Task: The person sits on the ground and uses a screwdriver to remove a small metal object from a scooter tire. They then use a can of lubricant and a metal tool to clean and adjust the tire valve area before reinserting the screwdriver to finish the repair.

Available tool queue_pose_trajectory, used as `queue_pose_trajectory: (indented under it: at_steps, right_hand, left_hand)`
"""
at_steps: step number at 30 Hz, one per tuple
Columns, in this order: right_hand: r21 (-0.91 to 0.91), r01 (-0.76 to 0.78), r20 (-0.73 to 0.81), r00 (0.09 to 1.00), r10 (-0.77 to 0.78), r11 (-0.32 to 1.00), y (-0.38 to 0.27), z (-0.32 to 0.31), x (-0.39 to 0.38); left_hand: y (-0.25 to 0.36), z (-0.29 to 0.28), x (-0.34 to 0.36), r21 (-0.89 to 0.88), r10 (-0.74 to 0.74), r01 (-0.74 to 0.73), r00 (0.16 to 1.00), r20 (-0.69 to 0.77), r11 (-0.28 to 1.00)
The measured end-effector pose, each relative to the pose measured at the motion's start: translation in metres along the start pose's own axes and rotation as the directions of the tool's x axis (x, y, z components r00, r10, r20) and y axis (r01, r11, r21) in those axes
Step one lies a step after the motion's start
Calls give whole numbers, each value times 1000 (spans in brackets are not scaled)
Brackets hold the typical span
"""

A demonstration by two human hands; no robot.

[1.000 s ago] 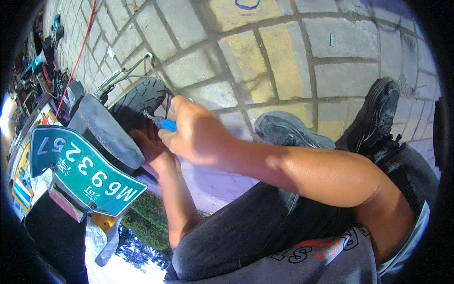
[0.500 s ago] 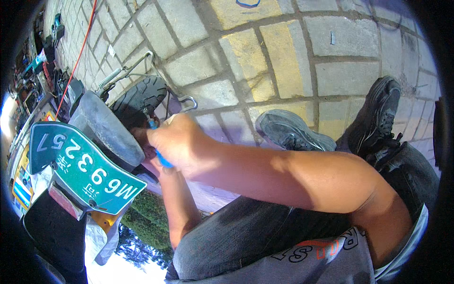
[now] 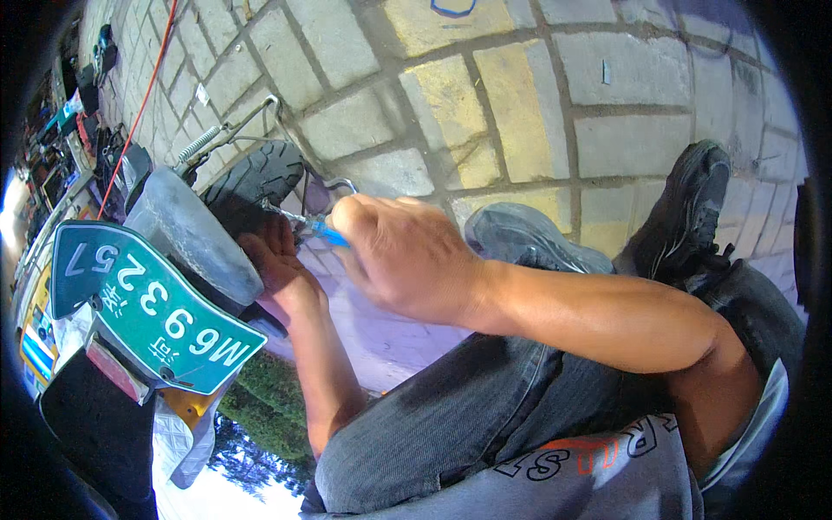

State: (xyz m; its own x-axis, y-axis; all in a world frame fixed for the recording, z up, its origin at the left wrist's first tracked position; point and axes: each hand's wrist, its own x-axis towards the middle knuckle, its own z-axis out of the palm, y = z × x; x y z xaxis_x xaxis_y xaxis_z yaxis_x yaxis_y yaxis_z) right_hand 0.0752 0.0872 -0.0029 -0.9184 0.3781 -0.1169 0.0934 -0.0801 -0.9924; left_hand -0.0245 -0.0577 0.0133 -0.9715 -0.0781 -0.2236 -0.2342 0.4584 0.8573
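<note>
right hand (image 3: 407, 256) fingers wrapped round a blue-handled screwdriver (image 3: 322, 229), tip by the black rubber rear tyre (image 3: 256, 176), left hand (image 3: 273, 260) tucked under the grey plastic mudguard (image 3: 195, 238), grip hidden, green number plate (image 3: 143, 303) below

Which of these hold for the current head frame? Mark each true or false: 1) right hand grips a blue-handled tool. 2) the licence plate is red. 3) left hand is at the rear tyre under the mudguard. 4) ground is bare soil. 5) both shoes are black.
1) True: the right hand grips a blue-handled screwdriver-like tool.
2) False: the bent licence plate is green with white characters.
3) True: the left hand is at the black treaded rear tyre, below the grey plastic mudguard.
4) False: the ground is grey and yellow paving bricks.
5) False: one black shoe, one grey shoe.
</note>
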Motion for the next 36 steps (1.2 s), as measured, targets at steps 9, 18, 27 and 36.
queue_pose_trajectory:
  at_steps: [9, 18, 27, 36]
  right_hand:
    - [133, 4, 184, 982, -29, 991, 35, -16, 16]
    - [-365, 187, 723, 675, 151, 912, -5, -104, 51]
    - [-779, -114, 283, 814, 508, 617, -122, -442, 95]
    - [-785, -412, -477, 878, -27, 463, 19, -584, 173]
  left_hand:
    - [-19, -3, 10, -163, 41, -46, 999, -35, 986]
    - [-51, -6, -26, -234, -411, 481, 864, 292, 845]
    - [90, 89, -120, 575, -467, -174, 421, 777, 799]
    - [104, 86, -113, 454, -205, -532, 461, 863, 715]
